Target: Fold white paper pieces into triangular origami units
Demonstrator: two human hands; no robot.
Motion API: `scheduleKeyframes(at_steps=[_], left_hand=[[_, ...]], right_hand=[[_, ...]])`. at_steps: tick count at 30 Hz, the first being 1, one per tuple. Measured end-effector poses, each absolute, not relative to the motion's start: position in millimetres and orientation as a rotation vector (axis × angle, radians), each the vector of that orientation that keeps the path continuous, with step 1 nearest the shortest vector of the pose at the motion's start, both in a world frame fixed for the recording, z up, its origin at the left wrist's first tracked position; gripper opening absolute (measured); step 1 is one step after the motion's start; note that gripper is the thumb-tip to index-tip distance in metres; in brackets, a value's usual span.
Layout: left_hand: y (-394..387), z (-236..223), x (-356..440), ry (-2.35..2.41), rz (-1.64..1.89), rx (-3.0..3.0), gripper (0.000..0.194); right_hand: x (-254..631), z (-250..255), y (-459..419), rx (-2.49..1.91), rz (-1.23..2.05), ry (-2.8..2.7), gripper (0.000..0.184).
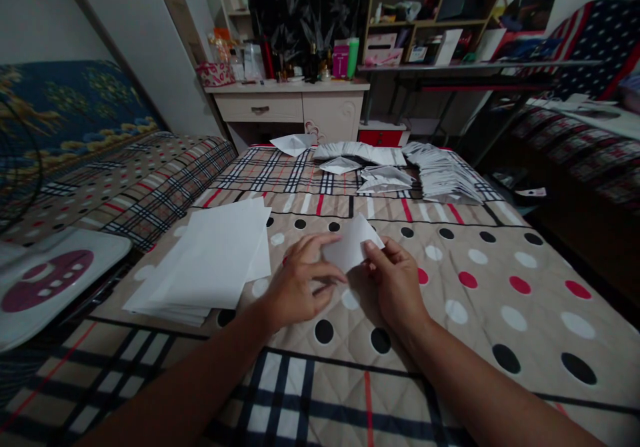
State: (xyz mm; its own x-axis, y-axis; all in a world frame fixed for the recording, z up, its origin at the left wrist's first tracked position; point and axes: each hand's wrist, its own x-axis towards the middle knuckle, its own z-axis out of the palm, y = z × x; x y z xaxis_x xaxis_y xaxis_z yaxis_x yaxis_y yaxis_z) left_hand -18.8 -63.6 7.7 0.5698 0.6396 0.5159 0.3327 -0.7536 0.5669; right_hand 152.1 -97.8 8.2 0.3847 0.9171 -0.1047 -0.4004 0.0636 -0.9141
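Observation:
A small folded piece of white paper (pixel 350 243) is held up over the polka-dot bedspread. My right hand (pixel 400 280) pinches its right side, thumb on top and fingers underneath. At the paper's left edge is my left hand (pixel 303 280), its fingers apart around the corner, the index fingertip by the upper edge and another fingertip by the lower one. No firm grip shows there. To the left lies a stack of flat white sheets (pixel 215 253), slightly fanned.
Folded paper pieces (pixel 385 179) lie at the bed's far side, beside a long row of stacked folded paper (pixel 445 173). Behind stands a white dresser (pixel 330 110) with bottles on top. A white plastic object with a purple panel (pixel 50 280) is at the left.

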Motion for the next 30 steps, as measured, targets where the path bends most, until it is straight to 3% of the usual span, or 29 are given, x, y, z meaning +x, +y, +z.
scheduleKeyframes(at_steps=[2,5,8,12,18,24,30], left_hand=[[-67,10,-18,0.655,0.889,2.371,0.019],[-69,11,-17,0.696,1.039,2.124,0.006],[-67,9,-17,0.834,1.225,1.714,0.015],[-64,6,-20,0.777,1.088,1.348,0.039],[-65,22,-23,0.79,0.994,1.393,0.031],[-66,28,-21,0.918,1.163,1.575,0.012],[-70,23,-20,0.983,1.271,1.67,0.011]], right_hand=[[160,11,-94,-1.067,1.049,-0.566,0.022],[168,16,-93,-1.018,1.141,-0.591,0.018],[168,19,-96,-1.019,1.283,-0.661,0.014],[164,16,-103,-1.016,1.341,-0.806,0.015],[162,9,-107,-1.005,1.292,-0.93,0.016],[161,6,-108,-0.957,1.202,-0.991,0.016],[162,5,-109,-1.003,1.103,-1.082,0.016]])
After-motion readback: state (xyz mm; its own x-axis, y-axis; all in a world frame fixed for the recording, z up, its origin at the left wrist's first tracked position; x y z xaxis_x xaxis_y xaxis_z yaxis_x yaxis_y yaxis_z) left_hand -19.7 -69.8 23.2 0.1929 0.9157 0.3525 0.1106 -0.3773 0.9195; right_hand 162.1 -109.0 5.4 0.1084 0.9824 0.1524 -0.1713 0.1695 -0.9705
